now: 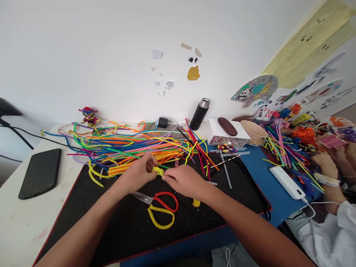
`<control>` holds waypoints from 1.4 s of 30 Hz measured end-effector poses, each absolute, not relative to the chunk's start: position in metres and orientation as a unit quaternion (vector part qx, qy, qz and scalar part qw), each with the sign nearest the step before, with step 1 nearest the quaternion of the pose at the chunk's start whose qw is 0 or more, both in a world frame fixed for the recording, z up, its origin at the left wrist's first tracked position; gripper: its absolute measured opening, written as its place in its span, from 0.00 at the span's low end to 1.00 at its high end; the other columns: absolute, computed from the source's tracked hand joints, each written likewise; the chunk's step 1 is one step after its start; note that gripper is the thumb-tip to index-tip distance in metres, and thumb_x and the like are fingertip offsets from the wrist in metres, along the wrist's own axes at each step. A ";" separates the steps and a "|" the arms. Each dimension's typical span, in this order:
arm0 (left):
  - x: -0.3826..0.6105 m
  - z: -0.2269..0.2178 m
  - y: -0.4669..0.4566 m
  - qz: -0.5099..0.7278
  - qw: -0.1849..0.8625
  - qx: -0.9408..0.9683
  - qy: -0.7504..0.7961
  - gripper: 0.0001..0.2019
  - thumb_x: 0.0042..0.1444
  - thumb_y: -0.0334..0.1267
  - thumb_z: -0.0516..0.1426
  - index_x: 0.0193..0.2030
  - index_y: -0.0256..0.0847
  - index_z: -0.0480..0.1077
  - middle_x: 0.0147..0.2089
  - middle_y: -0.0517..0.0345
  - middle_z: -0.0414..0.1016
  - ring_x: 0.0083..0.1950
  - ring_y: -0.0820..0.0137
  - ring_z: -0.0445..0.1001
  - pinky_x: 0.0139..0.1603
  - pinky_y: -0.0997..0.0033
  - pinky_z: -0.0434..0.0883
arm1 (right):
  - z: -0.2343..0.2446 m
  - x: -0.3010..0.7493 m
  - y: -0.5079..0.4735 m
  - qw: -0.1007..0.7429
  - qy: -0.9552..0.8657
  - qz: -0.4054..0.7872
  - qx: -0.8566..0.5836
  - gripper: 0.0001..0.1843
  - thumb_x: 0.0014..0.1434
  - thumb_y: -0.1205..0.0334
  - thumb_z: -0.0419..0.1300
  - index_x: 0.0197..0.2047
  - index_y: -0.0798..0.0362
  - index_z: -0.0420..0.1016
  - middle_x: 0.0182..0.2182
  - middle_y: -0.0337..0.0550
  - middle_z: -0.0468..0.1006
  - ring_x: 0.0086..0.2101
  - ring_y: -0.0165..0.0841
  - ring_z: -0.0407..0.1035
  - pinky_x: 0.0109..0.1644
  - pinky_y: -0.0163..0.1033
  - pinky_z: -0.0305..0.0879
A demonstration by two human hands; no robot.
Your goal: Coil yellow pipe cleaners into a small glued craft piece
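A small bent piece of yellow pipe cleaner (158, 171) is between my two hands, above the black mat (116, 222). My left hand (141, 170) pinches its left end between thumb and fingers. At its right end, my right hand (187, 180) is closed in a pinch, with its fingertips partly hidden. Below the hands lie scissors (161, 209) with one red and one yellow handle, blades pointing left. A second small yellow piece (196, 203) rests on the mat under my right forearm. Just behind my hands spreads a pile of colourful pipe cleaners (133, 148).
A black phone (40, 173) lies at left, and a small doll (89, 116) stands near the wall. Behind are a black thermos (200, 114), a white box (214, 128) and a bowl (253, 131). At right lies a white power bank (287, 182), near another person's hands (325, 163).
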State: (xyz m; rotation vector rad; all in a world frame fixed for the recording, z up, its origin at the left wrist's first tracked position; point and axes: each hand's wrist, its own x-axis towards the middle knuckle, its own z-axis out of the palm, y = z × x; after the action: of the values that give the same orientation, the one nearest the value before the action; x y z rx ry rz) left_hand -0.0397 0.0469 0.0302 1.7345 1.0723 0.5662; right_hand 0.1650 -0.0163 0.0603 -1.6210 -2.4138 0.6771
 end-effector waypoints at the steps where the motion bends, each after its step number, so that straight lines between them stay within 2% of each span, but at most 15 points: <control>1: -0.040 0.030 0.047 0.246 0.498 0.704 0.442 0.12 0.44 0.37 0.59 0.37 0.44 0.66 0.32 0.63 0.70 0.32 0.68 0.69 0.34 0.67 0.68 | 0.058 0.163 -0.018 0.088 -0.797 0.234 -0.549 0.14 0.73 0.60 0.60 0.38 0.53 0.85 0.31 0.46 0.85 0.31 0.35 0.73 0.33 0.38 0.48; 4: -0.038 0.028 0.047 0.276 0.522 0.671 0.448 0.13 0.44 0.39 0.61 0.37 0.44 0.66 0.32 0.64 0.70 0.31 0.69 0.69 0.32 0.68 0.68 | 0.050 0.158 -0.024 0.138 -0.756 0.274 -0.578 0.11 0.71 0.62 0.61 0.41 0.51 0.87 0.33 0.43 0.86 0.31 0.34 0.74 0.34 0.36 0.51; 6: -0.037 0.028 0.047 0.292 0.535 0.653 0.451 0.13 0.44 0.39 0.62 0.36 0.44 0.65 0.32 0.65 0.69 0.30 0.71 0.68 0.32 0.69 0.67 | 0.043 0.154 -0.029 0.175 -0.731 0.303 -0.586 0.11 0.71 0.62 0.62 0.42 0.51 0.87 0.30 0.41 0.84 0.29 0.32 0.72 0.33 0.35 0.53; 12: -0.033 0.036 0.042 0.305 0.604 0.596 0.433 0.14 0.44 0.38 0.65 0.36 0.43 0.65 0.31 0.67 0.68 0.28 0.73 0.67 0.30 0.72 0.65 | 0.020 0.150 -0.039 0.254 -0.648 0.423 -0.580 0.13 0.71 0.58 0.61 0.42 0.51 0.88 0.17 0.32 0.71 0.21 0.28 0.64 0.29 0.33 0.55; 15: -0.033 0.039 0.039 0.288 0.665 0.558 0.405 0.15 0.44 0.37 0.66 0.37 0.43 0.66 0.29 0.68 0.69 0.27 0.74 0.68 0.29 0.72 0.65 | 0.010 0.153 -0.040 0.275 -0.606 0.494 -0.559 0.15 0.72 0.55 0.60 0.44 0.53 0.87 0.15 0.30 0.67 0.18 0.27 0.61 0.27 0.32 0.56; 17: -0.033 0.040 0.038 0.276 0.698 0.535 0.388 0.16 0.43 0.36 0.66 0.38 0.42 0.67 0.29 0.68 0.70 0.27 0.74 0.68 0.29 0.73 0.65 | 0.006 0.156 -0.039 0.291 -0.587 0.528 -0.540 0.16 0.71 0.53 0.60 0.43 0.55 0.86 0.15 0.29 0.67 0.17 0.26 0.61 0.26 0.32 0.57; 20: -0.034 0.045 0.035 0.241 0.735 0.519 0.363 0.16 0.43 0.35 0.67 0.39 0.41 0.68 0.29 0.66 0.72 0.27 0.75 0.68 0.29 0.74 0.65 | 0.002 0.161 -0.036 0.300 -0.568 0.561 -0.522 0.16 0.68 0.51 0.63 0.37 0.56 0.83 0.15 0.29 0.66 0.16 0.25 0.60 0.24 0.31 0.56; 22: -0.036 0.048 0.032 0.215 0.749 0.521 0.349 0.16 0.43 0.35 0.67 0.39 0.41 0.68 0.30 0.65 0.73 0.28 0.75 0.68 0.29 0.74 0.66 | 0.002 0.165 -0.034 0.289 -0.566 0.573 -0.517 0.16 0.66 0.52 0.65 0.31 0.55 0.79 0.14 0.28 0.66 0.16 0.25 0.59 0.23 0.31 0.56; 24: -0.038 0.052 0.031 0.191 0.751 0.534 0.338 0.16 0.44 0.35 0.67 0.39 0.41 0.68 0.31 0.64 0.73 0.28 0.75 0.68 0.30 0.74 0.67 | 0.004 0.169 -0.032 0.264 -0.580 0.573 -0.516 0.15 0.65 0.58 0.64 0.27 0.54 0.75 0.14 0.28 0.66 0.16 0.25 0.59 0.23 0.30 0.55; 26: -0.040 0.053 0.029 0.164 0.747 0.554 0.328 0.16 0.45 0.35 0.66 0.40 0.41 0.68 0.31 0.65 0.72 0.28 0.75 0.67 0.30 0.73 0.67 | 0.009 0.174 -0.030 0.236 -0.600 0.567 -0.513 0.13 0.63 0.64 0.62 0.26 0.54 0.74 0.15 0.28 0.66 0.17 0.25 0.61 0.24 0.30 0.56; 28: -0.041 0.053 0.029 0.144 0.734 0.583 0.319 0.15 0.47 0.35 0.66 0.40 0.42 0.67 0.31 0.66 0.70 0.29 0.75 0.66 0.31 0.73 0.65 | 0.015 0.179 -0.027 0.210 -0.619 0.560 -0.509 0.10 0.63 0.67 0.61 0.29 0.54 0.77 0.15 0.28 0.66 0.17 0.25 0.61 0.24 0.30 0.55; 30: -0.042 0.052 0.028 0.133 0.711 0.617 0.311 0.14 0.49 0.35 0.65 0.41 0.42 0.67 0.31 0.67 0.68 0.30 0.75 0.65 0.31 0.74 0.63 | 0.023 0.183 -0.024 0.180 -0.643 0.544 -0.508 0.10 0.66 0.65 0.60 0.34 0.54 0.81 0.16 0.29 0.66 0.18 0.26 0.62 0.26 0.31 0.55; 34: -0.040 0.055 0.025 0.099 0.648 0.687 0.315 0.12 0.51 0.36 0.63 0.40 0.43 0.67 0.32 0.65 0.67 0.31 0.72 0.64 0.32 0.73 0.63 | 0.037 0.189 -0.018 0.117 -0.717 0.457 -0.513 0.11 0.67 0.62 0.64 0.34 0.55 0.84 0.17 0.31 0.69 0.21 0.26 0.63 0.29 0.32 0.51; 38: -0.035 0.055 0.023 0.079 0.583 0.731 0.345 0.11 0.48 0.33 0.60 0.39 0.44 0.66 0.30 0.66 0.67 0.31 0.71 0.64 0.32 0.72 0.64 | 0.043 0.189 -0.014 0.070 -0.789 0.350 -0.500 0.10 0.69 0.60 0.66 0.36 0.53 0.87 0.21 0.34 0.75 0.23 0.27 0.62 0.30 0.34 0.47; 42: -0.033 0.047 0.026 0.087 0.533 0.755 0.370 0.12 0.45 0.33 0.59 0.39 0.44 0.67 0.31 0.65 0.68 0.32 0.69 0.66 0.33 0.70 0.64 | 0.048 0.186 -0.012 0.032 -0.822 0.278 -0.496 0.11 0.71 0.58 0.64 0.42 0.51 0.88 0.29 0.40 0.83 0.28 0.30 0.69 0.32 0.35 0.47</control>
State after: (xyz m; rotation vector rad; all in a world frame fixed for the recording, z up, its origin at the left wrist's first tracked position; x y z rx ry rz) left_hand -0.0335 0.0257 0.0467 1.8007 0.8829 0.2071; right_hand 0.1859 -0.0120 0.0483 -1.5265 -2.5319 0.8566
